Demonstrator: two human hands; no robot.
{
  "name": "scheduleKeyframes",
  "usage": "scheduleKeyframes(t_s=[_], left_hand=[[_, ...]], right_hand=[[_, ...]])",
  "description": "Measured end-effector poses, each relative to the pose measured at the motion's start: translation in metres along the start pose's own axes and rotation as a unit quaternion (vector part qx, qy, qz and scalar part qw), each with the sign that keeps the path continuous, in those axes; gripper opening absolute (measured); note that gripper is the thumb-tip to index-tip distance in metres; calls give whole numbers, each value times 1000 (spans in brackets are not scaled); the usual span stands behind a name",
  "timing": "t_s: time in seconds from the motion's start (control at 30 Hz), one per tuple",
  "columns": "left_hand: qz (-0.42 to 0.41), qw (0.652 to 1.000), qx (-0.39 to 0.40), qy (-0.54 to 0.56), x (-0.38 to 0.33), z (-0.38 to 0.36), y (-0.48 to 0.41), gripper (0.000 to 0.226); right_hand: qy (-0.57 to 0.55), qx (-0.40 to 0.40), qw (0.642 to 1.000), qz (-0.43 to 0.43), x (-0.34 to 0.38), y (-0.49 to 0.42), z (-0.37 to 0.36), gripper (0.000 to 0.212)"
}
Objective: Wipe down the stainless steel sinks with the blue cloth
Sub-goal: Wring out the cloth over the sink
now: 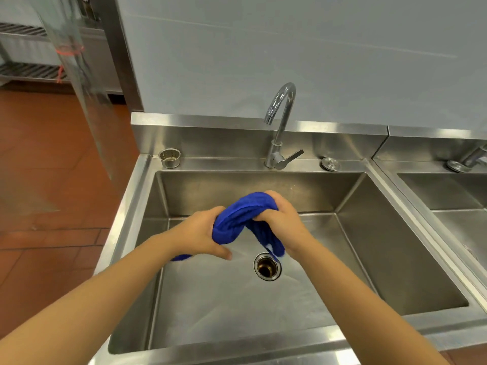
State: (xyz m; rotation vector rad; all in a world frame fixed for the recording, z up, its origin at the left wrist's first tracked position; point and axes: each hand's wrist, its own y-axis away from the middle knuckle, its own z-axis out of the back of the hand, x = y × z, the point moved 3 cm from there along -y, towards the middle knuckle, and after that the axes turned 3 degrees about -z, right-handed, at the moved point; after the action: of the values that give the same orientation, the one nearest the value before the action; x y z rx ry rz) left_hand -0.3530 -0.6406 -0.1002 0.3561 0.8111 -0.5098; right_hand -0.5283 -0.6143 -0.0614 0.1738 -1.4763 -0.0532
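A bunched blue cloth (238, 219) hangs over the middle of the left stainless steel sink (395, 246), held up off the basin floor. My left hand (203, 235) grips its left end and my right hand (283, 219) grips its upper right part, fingers curled into the fabric. One end of the cloth dangles down near the open drain (267, 267); another bit shows below my left wrist. A second sink (448, 191) lies to the right, partly cut off by the frame edge.
A curved faucet (280, 127) with a lever stands behind the left sink. A perforated strainer cup (170, 157) sits at the back left corner and a round plug (330, 163) at the back right. Red tiled floor (52, 180) lies to the left, with metal shelving beyond.
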Motion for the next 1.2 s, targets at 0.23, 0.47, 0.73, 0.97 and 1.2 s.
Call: scheduleKeyframes(t_s=[0.23,0.47,0.73,0.97,1.2], left_hand=[[11,931,-133,340,-22,-38,-7,63],[17,897,-178,405,-15,-8,0,39],[60,859,-172,477,-38,-20,-12,10],[17,962,-68,263,-29,-6,-4,44],[-233,934,23,-272,-40,26,0,124]], right_hand=[[-357,-9,934,1,7,-6,-23,26],[-27,111,988,-102,-16,-4,25,67],[-88,174,974,-114,-26,12,-20,64],[-187,143,941,-242,-43,9,-21,49],[-118,188,930,-294,-34,10,-9,38]])
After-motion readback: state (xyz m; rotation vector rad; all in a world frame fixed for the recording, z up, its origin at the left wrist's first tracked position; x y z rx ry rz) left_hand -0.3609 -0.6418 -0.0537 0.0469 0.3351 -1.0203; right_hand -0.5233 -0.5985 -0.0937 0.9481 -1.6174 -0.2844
